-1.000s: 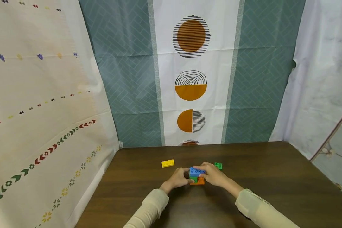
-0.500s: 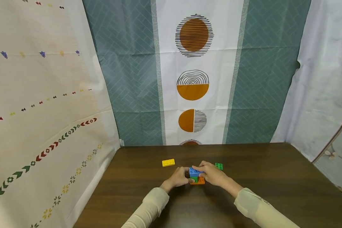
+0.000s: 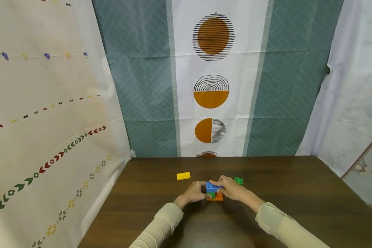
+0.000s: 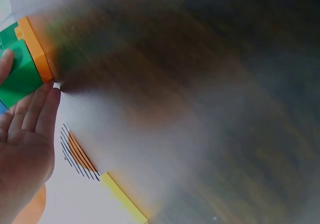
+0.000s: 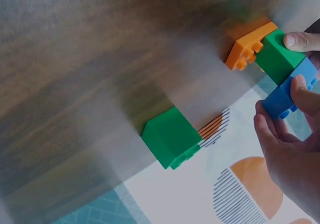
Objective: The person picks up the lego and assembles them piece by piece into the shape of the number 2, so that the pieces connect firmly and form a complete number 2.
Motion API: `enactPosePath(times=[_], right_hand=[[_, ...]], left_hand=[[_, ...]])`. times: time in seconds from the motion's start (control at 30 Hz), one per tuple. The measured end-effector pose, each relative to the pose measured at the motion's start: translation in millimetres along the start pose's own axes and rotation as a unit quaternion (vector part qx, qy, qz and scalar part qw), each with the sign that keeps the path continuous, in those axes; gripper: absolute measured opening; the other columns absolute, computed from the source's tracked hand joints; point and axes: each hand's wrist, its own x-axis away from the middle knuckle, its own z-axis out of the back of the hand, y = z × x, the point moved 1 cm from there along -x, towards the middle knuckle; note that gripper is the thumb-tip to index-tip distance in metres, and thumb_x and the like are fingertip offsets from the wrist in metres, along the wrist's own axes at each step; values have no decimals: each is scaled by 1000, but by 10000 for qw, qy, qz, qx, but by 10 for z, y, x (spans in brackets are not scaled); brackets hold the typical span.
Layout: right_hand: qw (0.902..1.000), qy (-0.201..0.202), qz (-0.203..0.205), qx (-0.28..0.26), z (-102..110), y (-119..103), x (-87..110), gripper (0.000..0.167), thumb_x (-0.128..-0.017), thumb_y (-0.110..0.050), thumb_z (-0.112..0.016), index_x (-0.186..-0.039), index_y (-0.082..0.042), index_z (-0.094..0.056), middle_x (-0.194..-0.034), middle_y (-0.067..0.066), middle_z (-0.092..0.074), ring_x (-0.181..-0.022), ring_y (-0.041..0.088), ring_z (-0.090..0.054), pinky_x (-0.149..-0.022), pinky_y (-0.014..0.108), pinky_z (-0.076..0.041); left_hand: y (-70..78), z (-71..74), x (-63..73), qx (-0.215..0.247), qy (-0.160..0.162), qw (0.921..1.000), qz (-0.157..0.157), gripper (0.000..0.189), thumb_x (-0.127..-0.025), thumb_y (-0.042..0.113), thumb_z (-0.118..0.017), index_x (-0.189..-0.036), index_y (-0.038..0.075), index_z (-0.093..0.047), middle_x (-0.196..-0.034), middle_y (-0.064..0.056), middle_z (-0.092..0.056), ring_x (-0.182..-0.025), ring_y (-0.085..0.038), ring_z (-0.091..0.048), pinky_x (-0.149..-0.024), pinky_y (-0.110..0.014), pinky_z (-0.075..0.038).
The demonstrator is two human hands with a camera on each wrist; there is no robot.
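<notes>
A small stack of toy building bricks stands on the table between both hands. At its bottom is an orange brick (image 5: 249, 44), with a green brick (image 5: 276, 57) on one end. Topping them is a blue brick (image 5: 284, 91), which overhangs the orange one's bare studs. My left hand (image 3: 192, 193) holds the green brick from the left, thumb on its near side and fingers behind. With thumb and fingers, my right hand (image 3: 230, 188) pinches the blue brick at its right end. The left wrist view shows the left hand's fingertips right by the orange brick's edge.
A yellow brick (image 3: 183, 176) lies farther back on the left of the dark wooden table (image 3: 142, 199). Another green brick (image 3: 239, 180) sits just beyond the right hand. Patterned cloths hang behind the table and on both sides.
Both hands keep their hold on the stack, with hardly any movement. The head view has shifted slightly; the bricks stay in place on the table.
</notes>
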Motion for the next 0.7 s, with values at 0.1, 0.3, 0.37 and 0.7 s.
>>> enactPosePath(times=[0.1, 0.3, 0.37, 0.7], right_hand=[[9999, -136, 42, 5, 22, -11, -25, 49, -85, 0, -69, -133, 0, -58, -94, 12, -61, -79, 12, -52, -75, 24, -54], [9997, -122, -9, 213, 27, -22, -13, 51, -84, -1, -70, -133, -1, -58, -96, 12, -62, -83, 16, -58, -79, 30, -57], [9996, -15, -39, 282, 5, -26, 12, 51, -83, -1, -71, -133, -1, -58, -96, 11, -61, -83, 17, -57, -78, 31, -57], [9964, 436, -174, 707, -112, -35, 59, 53, -84, -4, -71, -135, -6, -58, -100, 10, -61, -88, 20, -58, -79, 32, -57]], left_hand=[[-3, 8, -3, -18, -17, 10000, 42, 29, -81, 13, -78, -106, 2, -69, -97, -10, -74, -81, -9, -64, -77, -24, -54], [9, 8, -9, 11, -48, 10000, 5, 30, -81, 13, -77, -108, 1, -68, -98, -10, -74, -81, -8, -64, -78, -22, -54], [6, 2, -6, 56, -63, 10000, -24, 31, -81, 13, -77, -109, 1, -68, -99, -10, -74, -81, -8, -64, -78, -22, -54], [-35, -9, -6, 164, -29, 9998, -116, 31, -82, 11, -77, -108, -2, -68, -98, -12, -74, -82, -11, -68, -77, -24, -56]])
